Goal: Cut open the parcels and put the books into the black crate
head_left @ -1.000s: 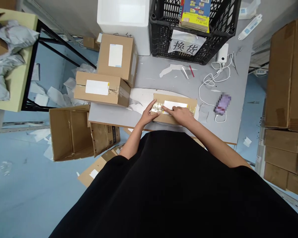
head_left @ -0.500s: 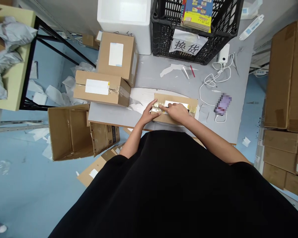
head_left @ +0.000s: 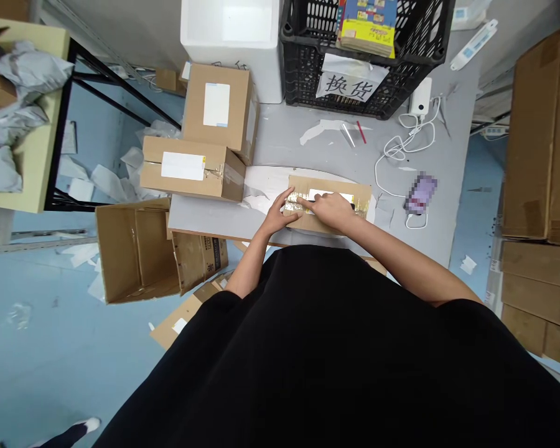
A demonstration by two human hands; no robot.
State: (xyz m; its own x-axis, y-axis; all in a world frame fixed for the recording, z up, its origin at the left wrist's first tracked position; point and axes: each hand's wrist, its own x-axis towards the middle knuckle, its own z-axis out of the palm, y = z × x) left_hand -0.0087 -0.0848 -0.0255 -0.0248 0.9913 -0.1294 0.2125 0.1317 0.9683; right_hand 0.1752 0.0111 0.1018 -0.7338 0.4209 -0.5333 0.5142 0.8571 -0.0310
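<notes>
Under the taped carton (head_left: 326, 185) lies a grey table (head_left: 280, 134)

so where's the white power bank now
In the head view, the white power bank sits at the upper right of the grey table, beside the black plastic crate.

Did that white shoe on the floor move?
Yes. The white shoe moved right, closer to the flat cardboard piece on the floor.
</notes>
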